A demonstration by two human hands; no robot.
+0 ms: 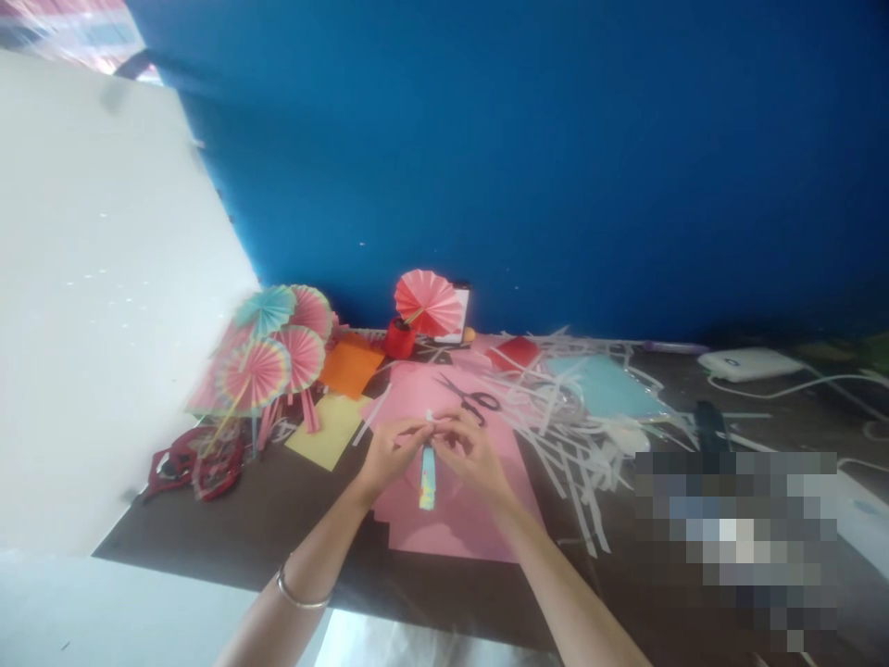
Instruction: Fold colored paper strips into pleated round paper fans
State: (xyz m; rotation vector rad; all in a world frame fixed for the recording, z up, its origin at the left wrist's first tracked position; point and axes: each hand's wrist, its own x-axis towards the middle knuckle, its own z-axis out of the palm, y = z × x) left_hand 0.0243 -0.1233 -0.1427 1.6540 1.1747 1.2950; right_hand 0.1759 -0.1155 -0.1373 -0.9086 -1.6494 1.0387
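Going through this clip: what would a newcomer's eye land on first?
Probably the broad blue wall filling the upper background, then the cluster of pleated paper fans at the table's far left. Next, at centre, the left hand and right hand meet at the upper end of a light-blue strip, over pink paper.
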